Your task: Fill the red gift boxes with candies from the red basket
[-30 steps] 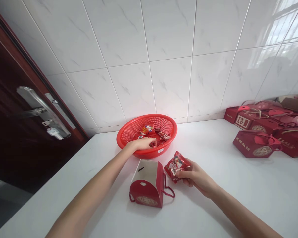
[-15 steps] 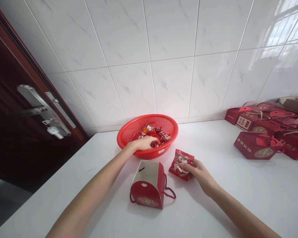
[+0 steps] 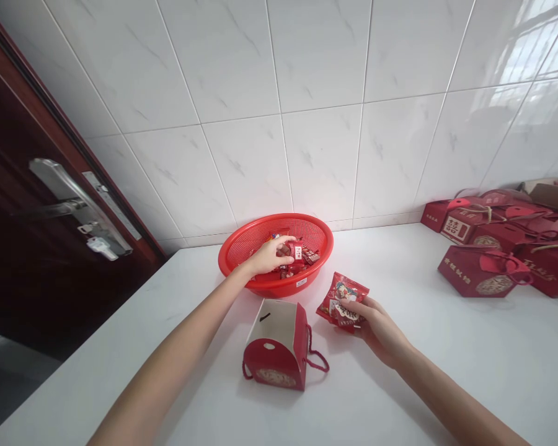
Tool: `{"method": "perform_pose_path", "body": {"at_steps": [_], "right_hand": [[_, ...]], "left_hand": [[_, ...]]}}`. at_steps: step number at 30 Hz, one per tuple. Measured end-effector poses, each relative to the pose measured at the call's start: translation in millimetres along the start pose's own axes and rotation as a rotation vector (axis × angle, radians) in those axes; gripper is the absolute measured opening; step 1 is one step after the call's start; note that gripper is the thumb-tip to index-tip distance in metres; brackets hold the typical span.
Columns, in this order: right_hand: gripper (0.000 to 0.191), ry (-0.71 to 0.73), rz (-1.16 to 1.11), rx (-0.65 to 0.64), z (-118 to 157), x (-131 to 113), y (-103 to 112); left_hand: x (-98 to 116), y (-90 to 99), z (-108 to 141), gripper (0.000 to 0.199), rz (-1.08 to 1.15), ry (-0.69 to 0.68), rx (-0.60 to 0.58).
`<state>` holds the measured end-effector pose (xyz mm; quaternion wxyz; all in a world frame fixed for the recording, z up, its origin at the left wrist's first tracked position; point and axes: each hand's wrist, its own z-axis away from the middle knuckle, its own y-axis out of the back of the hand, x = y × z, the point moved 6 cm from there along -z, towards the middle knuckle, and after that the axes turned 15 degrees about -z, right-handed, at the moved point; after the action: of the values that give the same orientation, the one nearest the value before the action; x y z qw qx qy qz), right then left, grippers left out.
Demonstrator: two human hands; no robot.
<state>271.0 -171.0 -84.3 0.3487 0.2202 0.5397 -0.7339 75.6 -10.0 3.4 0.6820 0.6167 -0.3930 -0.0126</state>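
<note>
Over the red plastic basket (image 3: 230,257), my left hand (image 3: 266,257) has its fingers closed round a small red candy packet (image 3: 296,253) with a white label. More red-wrapped sweets (image 3: 312,255) lie beneath it, partly hidden by the hand. My right hand (image 3: 376,322) grips a red snack packet (image 3: 341,297) with a cartoon figure on it, thumb on top; another packet seems to lie under it. Between my forearms stands a red gift box (image 3: 279,365) with its top open and a dark red cord handle at the side. A small black mark shows inside.
Several red gift boxes (image 3: 481,272) with handles are heaped at the right against the tiled wall (image 3: 325,155). They stand on the white tabletop (image 3: 390,260). At the left is a dark wooden door (image 3: 23,248) with keys (image 3: 102,248) in its lock.
My left hand has risen a little from among the sweets, and a small labelled packet now shows at its fingers. My right hand has tilted and lifted the snack packet slightly.
</note>
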Motion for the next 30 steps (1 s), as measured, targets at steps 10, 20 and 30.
{"method": "perform_pose_path", "body": {"at_steps": [10, 20, 30], "right_hand": [[0.029, 0.012, 0.003, 0.031, 0.1, -2.2, 0.4], [0.029, -0.019, 0.039, 0.029, -2.9, 4.4, 1.9], [0.022, 0.107, 0.198, 0.028, -0.2, -6.3, 2.3]], "left_hand": [[5.6, -0.2, 5.1, 0.060, 0.135, 0.024, -0.101], [-2.0, -5.0, 1.7, 0.062, 0.124, 0.047, -0.130], [7.6, -4.0, 6.4, 0.039, 0.147, 0.034, -0.144]]}}
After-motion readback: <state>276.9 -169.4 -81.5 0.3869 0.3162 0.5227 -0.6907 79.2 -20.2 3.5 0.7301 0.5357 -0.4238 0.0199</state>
